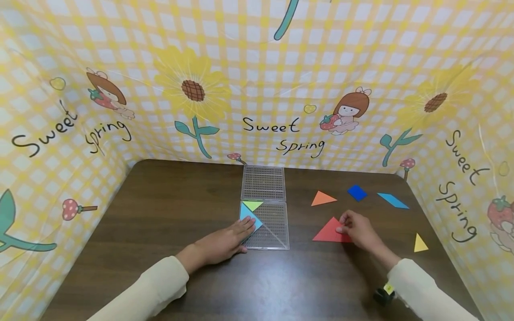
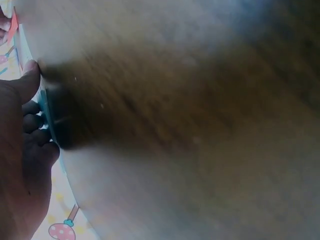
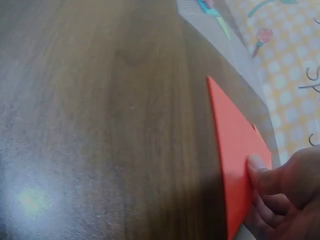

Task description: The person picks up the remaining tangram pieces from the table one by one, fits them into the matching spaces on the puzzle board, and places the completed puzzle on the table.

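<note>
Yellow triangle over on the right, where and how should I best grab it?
Probably pinch the yellow triangle across its left and right edges, toward the wide end, with the right hand coming from the near side. It lies flat on the table, narrow tip pointing away, so those edges offer the hold. That hand would first have to release the red triangle.
</note>
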`<state>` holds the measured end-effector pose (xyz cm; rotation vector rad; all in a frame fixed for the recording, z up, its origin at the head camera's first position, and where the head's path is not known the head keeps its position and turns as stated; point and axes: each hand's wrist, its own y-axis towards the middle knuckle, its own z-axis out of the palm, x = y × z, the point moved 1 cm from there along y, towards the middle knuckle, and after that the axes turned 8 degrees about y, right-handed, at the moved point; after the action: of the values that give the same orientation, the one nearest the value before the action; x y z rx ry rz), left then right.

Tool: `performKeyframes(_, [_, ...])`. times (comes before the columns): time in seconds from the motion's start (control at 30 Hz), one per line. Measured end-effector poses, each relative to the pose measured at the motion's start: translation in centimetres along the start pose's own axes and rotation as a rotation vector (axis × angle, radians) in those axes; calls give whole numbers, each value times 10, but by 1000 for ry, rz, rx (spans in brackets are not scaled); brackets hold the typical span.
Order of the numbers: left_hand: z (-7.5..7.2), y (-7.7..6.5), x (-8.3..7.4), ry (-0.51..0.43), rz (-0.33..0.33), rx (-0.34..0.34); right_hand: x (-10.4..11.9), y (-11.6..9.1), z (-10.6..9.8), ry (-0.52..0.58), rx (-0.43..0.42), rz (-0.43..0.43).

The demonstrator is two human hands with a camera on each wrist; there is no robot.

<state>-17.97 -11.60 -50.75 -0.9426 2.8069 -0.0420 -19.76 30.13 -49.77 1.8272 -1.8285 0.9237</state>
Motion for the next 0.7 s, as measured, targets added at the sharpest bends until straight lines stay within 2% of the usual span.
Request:
performKeyframes(0.13, [-1, -1, 1, -29, -1, 11, -3, 2, -5, 77, 30, 24])
performKeyframes(0.4, [-3, 0, 3, -30, 7, 20, 5, 5, -8, 351, 105, 160])
performKeyframes(0.57, [-4, -1, 2, -34, 0, 28, 18, 6, -7, 442, 103, 255])
performKeyframes(0.7, [-4, 0, 2, -32, -1, 28, 27, 9, -6, 485, 97, 278])
